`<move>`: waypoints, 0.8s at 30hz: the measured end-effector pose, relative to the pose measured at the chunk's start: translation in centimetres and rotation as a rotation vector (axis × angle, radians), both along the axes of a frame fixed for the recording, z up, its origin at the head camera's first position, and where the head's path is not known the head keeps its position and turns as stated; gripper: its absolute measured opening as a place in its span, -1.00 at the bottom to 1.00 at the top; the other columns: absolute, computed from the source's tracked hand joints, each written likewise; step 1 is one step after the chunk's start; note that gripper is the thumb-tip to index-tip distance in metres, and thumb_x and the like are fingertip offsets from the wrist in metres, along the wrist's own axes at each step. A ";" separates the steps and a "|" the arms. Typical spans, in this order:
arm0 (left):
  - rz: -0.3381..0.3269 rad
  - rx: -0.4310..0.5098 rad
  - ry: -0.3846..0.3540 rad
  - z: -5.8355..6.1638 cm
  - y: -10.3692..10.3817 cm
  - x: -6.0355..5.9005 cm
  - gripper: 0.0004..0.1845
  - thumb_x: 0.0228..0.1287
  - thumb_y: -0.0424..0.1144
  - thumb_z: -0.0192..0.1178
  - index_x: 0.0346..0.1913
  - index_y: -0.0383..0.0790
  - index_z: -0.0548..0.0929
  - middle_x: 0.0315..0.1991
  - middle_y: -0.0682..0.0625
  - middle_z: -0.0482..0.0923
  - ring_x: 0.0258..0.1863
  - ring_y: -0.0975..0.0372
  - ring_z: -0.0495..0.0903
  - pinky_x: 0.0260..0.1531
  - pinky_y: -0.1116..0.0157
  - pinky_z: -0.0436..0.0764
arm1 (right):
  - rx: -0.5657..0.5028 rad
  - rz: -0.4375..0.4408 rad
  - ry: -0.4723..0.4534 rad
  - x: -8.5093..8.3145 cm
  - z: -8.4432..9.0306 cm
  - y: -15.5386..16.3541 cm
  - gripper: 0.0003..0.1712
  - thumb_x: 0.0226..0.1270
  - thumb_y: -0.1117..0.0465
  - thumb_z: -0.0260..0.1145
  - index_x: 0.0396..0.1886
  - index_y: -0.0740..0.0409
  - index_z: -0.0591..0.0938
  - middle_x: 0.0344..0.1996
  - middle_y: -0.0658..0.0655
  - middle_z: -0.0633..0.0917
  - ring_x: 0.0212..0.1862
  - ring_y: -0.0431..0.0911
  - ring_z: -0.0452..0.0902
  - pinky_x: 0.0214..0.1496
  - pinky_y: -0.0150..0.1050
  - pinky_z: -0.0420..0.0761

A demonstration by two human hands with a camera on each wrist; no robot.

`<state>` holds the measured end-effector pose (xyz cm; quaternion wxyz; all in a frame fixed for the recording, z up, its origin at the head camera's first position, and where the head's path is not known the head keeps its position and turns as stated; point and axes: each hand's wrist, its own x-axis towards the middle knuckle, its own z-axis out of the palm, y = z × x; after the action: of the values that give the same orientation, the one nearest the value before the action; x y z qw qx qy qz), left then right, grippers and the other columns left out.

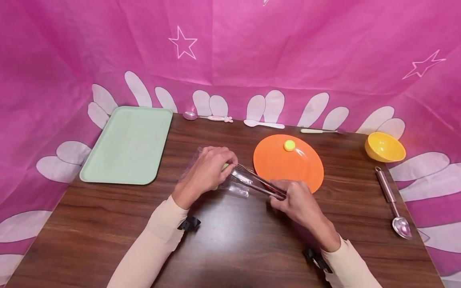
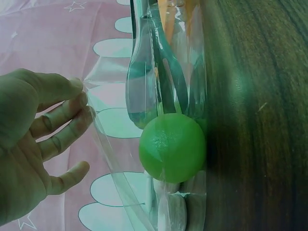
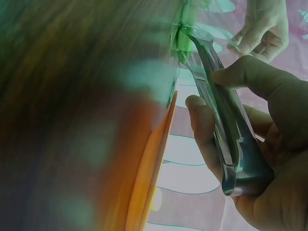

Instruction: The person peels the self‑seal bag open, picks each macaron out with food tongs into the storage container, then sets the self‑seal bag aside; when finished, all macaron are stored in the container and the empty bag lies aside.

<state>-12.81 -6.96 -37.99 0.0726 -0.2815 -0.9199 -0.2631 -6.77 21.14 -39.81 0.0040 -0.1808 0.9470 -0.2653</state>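
My left hand (image 1: 210, 170) pinches the edge of a clear plastic bag (image 1: 235, 187) that lies on the brown table (image 1: 230, 240). The left wrist view has the thumb and fingers (image 2: 72, 85) holding the film (image 2: 103, 130) up. Inside it are a green ball (image 2: 172, 147) and the tips of clear tongs (image 2: 154, 77). My right hand (image 1: 293, 200) grips the tongs (image 1: 257, 182) by their handle, and their tips reach into the bag. In the right wrist view my thumb and fingers (image 3: 202, 115) squeeze the tongs (image 3: 226, 130). Behind lies an orange plate (image 1: 288, 170) with a yellow ball (image 1: 289, 145) on it.
A pale green tray (image 1: 127, 146) sits at the left. A yellow bowl (image 1: 384, 147) and a metal scoop (image 1: 394, 204) lie at the right. Along the back edge are a pink spoon (image 1: 207, 117), a white spoon (image 1: 263, 124) and another utensil (image 1: 320, 131). Pink cloth walls surround the table.
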 end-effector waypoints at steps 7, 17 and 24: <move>0.007 0.001 0.011 0.1 0.1 0.0 -0.94 0.42 -0.33 0.38 -0.20 -0.08 0.77 -0.24 0.05 0.77 -0.15 0.14 0.77 0.33 -0.08 0.58 | -0.019 -0.001 -0.018 0.1 0.2 0.2 -0.70 0.17 0.34 0.54 -0.09 0.01 0.84 -0.41 -0.09 0.74 -0.44 -0.21 0.47 -0.50 -0.38 0.39; 0.018 0.010 0.013 0.0 0.1 0.0 -0.97 0.41 -0.29 0.39 -0.17 -0.11 0.80 -0.23 0.05 0.78 -0.15 0.14 0.77 0.31 -0.07 0.59 | -0.060 -0.005 0.011 2.0 1.8 2.7 -0.59 0.08 0.34 0.62 -0.04 -0.07 0.87 -0.24 -0.08 0.85 -0.33 -0.26 0.54 -0.31 -0.43 0.52; 0.024 0.003 0.012 0.0 0.0 0.0 -0.96 0.42 -0.28 0.39 -0.16 -0.09 0.80 -0.20 0.05 0.80 -0.11 0.14 0.79 0.31 -0.07 0.59 | -0.057 -0.074 0.016 2.6 2.9 6.3 -0.55 0.03 0.30 0.68 0.00 0.10 0.87 -0.31 0.06 0.86 -0.40 -0.35 0.46 -0.43 -0.50 0.44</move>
<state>-12.78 -6.91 -37.98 0.0816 -0.2721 -0.9223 -0.2619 -4.15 27.42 -36.88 -0.0184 -0.1477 0.9451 -0.2909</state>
